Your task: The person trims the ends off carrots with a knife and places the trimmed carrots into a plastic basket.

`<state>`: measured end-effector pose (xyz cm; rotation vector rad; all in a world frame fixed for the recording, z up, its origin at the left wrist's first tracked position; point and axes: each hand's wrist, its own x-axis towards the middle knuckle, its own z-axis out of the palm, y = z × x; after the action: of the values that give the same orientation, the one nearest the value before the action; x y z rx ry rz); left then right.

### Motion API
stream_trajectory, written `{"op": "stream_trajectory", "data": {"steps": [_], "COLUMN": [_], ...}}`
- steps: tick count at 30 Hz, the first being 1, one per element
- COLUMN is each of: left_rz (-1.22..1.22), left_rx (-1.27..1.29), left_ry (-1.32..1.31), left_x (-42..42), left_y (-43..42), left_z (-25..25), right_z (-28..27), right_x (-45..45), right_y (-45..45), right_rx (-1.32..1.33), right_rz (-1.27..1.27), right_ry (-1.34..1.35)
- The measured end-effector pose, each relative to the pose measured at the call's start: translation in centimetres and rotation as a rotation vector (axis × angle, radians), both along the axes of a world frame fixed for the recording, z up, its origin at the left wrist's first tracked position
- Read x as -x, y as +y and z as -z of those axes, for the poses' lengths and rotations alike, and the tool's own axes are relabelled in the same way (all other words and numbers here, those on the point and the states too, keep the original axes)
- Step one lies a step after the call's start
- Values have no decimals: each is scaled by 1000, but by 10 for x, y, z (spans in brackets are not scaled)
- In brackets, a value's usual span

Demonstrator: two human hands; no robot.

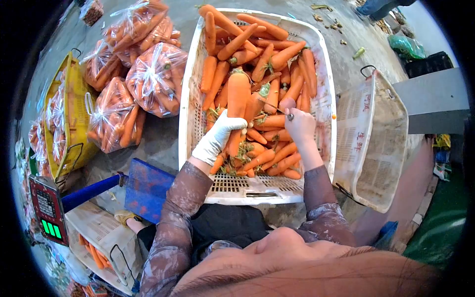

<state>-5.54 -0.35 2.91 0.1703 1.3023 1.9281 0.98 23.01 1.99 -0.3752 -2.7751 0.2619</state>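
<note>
At the centre of the frame, the gloved left hand [221, 136] is gripping a large carrot [239, 96] above the pile, while the bare right hand [301, 126], fingers curled, is holding a thin-bladed tool [290, 117] just to its right. Loose carrots [284, 157], some with green stubs, are crowding below both hands and filling a white crate [330, 143]. A blue plate [148, 190] is sitting by its lower-left corner, and a pale crate [381, 153] is standing at right. Knotted clear bags [154, 81] of carrots are piling up at upper left, with a yellow crate [76, 128] beyond. Grey floor [161, 133] is showing between; at upper right, a person's legs [381, 7] are appearing near a green bag [405, 45]. Red characters are marking the pale crate, the lower pair reading 生鲜, the upper unclear; at lower left, a red panel [48, 213] is glowing with green bars.
</note>
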Motion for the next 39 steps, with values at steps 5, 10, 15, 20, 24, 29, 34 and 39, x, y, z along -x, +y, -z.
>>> {"op": "stream_trajectory", "data": {"steps": [5,10,15,20,24,29,34,39], "left_rz": [-107,17,-125,-70,-201,-110,-254,-274], "left_rx": [43,-30,117,-240,-285,-459,-516,-386], "left_ry": [-253,-458,-245,-502,-560,-594,-504,-432], "left_x": [-11,-5,-16,0,3,8,7,5], "left_y": [0,-4,9,8,14,14,18,17], "left_z": [-18,5,1,20,20,35,30,21], "right_z": [11,17,19,-4,7,-17,0,12], "right_x": [10,6,7,7,7,-3,2,-2], "right_y": [-8,-6,2,12,37,42,-46,-71], "right_rx": [96,200,275,326,692,2060,1529,1817], "right_rz": [68,106,74,96,-80,-375,-66,-111], "right_ry": [-195,-265,-433,-506,-590,-339,-500,-524]}}
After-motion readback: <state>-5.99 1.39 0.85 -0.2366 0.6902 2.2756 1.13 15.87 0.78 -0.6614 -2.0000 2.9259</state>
